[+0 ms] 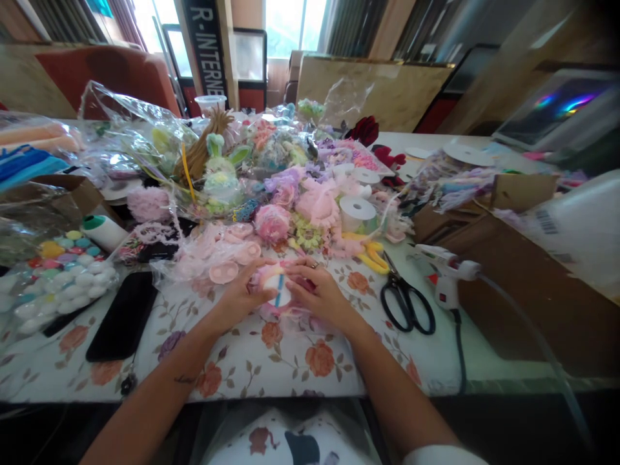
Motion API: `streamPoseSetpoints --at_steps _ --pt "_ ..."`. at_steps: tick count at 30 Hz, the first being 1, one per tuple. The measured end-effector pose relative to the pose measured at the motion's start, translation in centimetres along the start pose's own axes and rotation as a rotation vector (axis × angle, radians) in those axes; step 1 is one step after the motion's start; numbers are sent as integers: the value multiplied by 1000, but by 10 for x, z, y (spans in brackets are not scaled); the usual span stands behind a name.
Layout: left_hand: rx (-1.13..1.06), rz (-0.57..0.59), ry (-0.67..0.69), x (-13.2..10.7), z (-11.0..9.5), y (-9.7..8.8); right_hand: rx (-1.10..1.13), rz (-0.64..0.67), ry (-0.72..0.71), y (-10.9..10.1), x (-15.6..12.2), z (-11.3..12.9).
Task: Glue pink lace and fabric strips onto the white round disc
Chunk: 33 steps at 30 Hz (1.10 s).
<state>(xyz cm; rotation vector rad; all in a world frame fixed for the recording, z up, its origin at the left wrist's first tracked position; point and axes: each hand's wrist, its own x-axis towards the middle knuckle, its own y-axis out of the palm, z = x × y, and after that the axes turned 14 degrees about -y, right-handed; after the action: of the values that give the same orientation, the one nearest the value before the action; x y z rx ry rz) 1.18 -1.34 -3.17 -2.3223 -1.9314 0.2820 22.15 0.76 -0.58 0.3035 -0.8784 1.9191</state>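
Note:
Both my hands meet over a small pink and white ribbon spool [277,288] with a blue strip across its face, held just above the floral tablecloth [271,361]. My left hand [241,296] grips its left side, fingers curled round the rim. My right hand [316,292], with a ring on one finger, pinches the spool's right side. A loose bit of pink lace trails under the spool. Pink lace trims in a clear bag [217,255] lie just beyond my hands.
Black scissors [405,303] and a white glue gun [448,274] with its cord lie to the right, beside a brown cardboard box [523,284]. A black phone [123,316] and a bag of pompoms [53,278] sit left. Ribbon rolls [357,212], yellow scissors [372,255] and piled craft supplies fill the back.

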Motion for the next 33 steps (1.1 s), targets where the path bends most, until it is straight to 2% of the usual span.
streamPoseSetpoints --at_steps 6,14,16,19,21,25,33 --pt "28 -73 63 0 -7 -2 16 -49 16 8 -3 -1" --pt "-13 -79 26 0 -6 -1 111 -151 61 13 -3 1" --pt "-25 -90 24 -1 -8 0 144 -175 122 14 -3 0" --pt "-21 -127 36 -2 -11 0 225 -228 289 15 -2 -2" --pt "-23 -139 41 -3 -12 1 327 -203 366 15 -1 -3" --pt "-41 -133 50 -3 -9 4 495 -93 422 16 0 -2" --pt "175 -185 170 -3 -13 4 420 -104 430 14 0 0"
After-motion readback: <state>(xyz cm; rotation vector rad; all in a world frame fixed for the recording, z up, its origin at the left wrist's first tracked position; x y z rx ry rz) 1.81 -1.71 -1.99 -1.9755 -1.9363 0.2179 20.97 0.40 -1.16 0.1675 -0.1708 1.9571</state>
